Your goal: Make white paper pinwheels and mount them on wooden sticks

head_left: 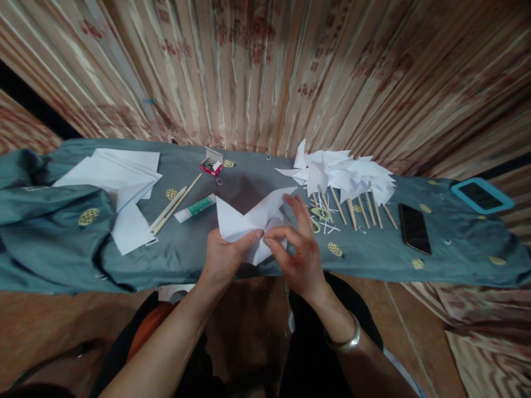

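Note:
A white paper pinwheel (236, 220) is held above the front edge of the cloth, its blades folded toward the middle. My left hand (222, 257) is closed on its lower left part, the thumb pressed near the centre. At that centre, my right hand (298, 254) pinches with thumb and forefinger, its other fingers raised. Whatever is between those fingertips is too small to make out. Beyond the pinwheel lie a glue stick (194, 208) with a green label, a small open red box (211, 164) of metal pins, and thin wooden sticks (176, 203).
Several finished pinwheels (357, 172) on sticks lie overlapped at right, with green-handled scissors (319, 213) and paper strips below. Farther right are a dark phone (415, 228) and a blue-framed device (481, 194). Paper sheets (120, 171) lie at left on the grey-green cloth (373, 254).

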The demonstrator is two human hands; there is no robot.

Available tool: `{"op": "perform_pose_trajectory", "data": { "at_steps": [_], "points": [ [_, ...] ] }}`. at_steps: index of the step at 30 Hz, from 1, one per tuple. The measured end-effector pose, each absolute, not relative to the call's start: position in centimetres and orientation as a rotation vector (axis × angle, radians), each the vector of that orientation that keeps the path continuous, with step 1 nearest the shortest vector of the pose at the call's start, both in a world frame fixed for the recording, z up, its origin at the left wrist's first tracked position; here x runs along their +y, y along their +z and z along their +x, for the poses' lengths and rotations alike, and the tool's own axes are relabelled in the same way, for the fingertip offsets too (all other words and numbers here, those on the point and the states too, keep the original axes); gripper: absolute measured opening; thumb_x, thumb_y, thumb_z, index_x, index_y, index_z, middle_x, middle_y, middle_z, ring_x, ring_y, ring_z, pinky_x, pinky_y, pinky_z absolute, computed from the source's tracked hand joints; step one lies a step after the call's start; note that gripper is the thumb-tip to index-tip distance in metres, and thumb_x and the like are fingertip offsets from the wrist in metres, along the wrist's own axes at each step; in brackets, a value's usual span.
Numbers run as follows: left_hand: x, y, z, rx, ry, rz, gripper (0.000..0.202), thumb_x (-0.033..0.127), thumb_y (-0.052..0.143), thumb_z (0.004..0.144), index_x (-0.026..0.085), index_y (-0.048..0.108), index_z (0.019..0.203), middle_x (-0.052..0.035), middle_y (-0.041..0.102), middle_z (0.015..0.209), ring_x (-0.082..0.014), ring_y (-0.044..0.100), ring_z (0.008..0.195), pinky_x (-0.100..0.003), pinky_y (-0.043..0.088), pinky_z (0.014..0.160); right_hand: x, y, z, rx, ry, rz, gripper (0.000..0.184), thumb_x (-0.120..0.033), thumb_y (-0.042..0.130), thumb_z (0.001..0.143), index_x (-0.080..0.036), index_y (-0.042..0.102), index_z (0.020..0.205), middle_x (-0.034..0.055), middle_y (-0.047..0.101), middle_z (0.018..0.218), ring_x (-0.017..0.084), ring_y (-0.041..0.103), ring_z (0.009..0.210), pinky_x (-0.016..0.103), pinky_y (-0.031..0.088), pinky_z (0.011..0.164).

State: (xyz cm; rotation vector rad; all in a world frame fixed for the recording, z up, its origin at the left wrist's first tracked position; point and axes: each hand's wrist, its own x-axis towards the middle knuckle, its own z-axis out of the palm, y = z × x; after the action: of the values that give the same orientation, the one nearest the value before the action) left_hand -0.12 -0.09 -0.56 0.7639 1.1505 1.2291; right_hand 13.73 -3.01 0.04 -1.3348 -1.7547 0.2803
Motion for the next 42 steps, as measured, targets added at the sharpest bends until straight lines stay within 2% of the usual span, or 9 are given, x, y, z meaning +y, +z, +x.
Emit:
{"op": "perform_pose_trajectory", "data": {
  "at_steps": [12,19,26,33,42],
  "points": [
    [-0.31,-0.48,-0.40,1.159,1.219,0.743,0.031,0.026,0.087,0.047,0.012,0.074,0.072,-0.0039,0.074,0.070,-0.0157,0.063,0.059,-0.028,0.053,0.061,-2.76,-0.15,13.93,-1.661,0.492,-1.335,0.007,-0.021,0.063,0.083,-0.025,0.067,0.079,0.0005,0.043,0.149,0.025,0.024,0.145,0.050,0.022,0.118],
    [-0.33,-0.35,-0.63,1.164,1.205,0.749,0.026,0.024,0.086,0.047,0.013,0.073,0.067,-0.0014,0.073,0.065,-0.0139,0.062,0.056,-0.026,0.052,0.058,-2.77,-0.11,13.94,-1.658,0.528,-1.311,0.007,-0.021,0.063,0.083,-0.025,0.068,0.080,0.0019,0.044,0.148,0.024,0.026,0.145,0.050,0.023,0.117],
    [-0.25,-0.43,-0.68,1.197,1.194,0.747,0.029,0.025,0.087,0.046,0.014,0.073,0.069,-0.0012,0.073,0.066,-0.0147,0.063,0.057,-0.027,0.053,0.059,-2.84,-0.13,13.90,-1.630,0.595,-1.323,0.004,-0.021,0.064,0.082,-0.023,0.067,0.080,0.0042,0.045,0.148,0.024,0.027,0.144,0.046,0.024,0.117],
    [-0.43,-0.73,-0.74,1.180,1.190,0.722,0.031,0.025,0.087,0.046,0.014,0.074,0.072,-0.0021,0.074,0.069,-0.0159,0.064,0.059,-0.028,0.053,0.062,-2.66,-0.09,13.82,-1.571,0.691,-1.334,0.004,-0.023,0.065,0.081,-0.025,0.067,0.078,0.0012,0.047,0.146,0.023,0.030,0.143,0.047,0.024,0.117],
    [-0.51,-0.53,-0.88,1.180,1.197,0.720,0.031,0.024,0.088,0.045,0.014,0.074,0.071,-0.0020,0.074,0.069,-0.0148,0.064,0.058,-0.027,0.053,0.060,-2.70,-0.01,13.88,-1.581,0.712,-1.342,0.004,-0.024,0.065,0.081,-0.025,0.067,0.077,0.0018,0.047,0.146,0.024,0.030,0.143,0.050,0.022,0.117]
  ]
}}
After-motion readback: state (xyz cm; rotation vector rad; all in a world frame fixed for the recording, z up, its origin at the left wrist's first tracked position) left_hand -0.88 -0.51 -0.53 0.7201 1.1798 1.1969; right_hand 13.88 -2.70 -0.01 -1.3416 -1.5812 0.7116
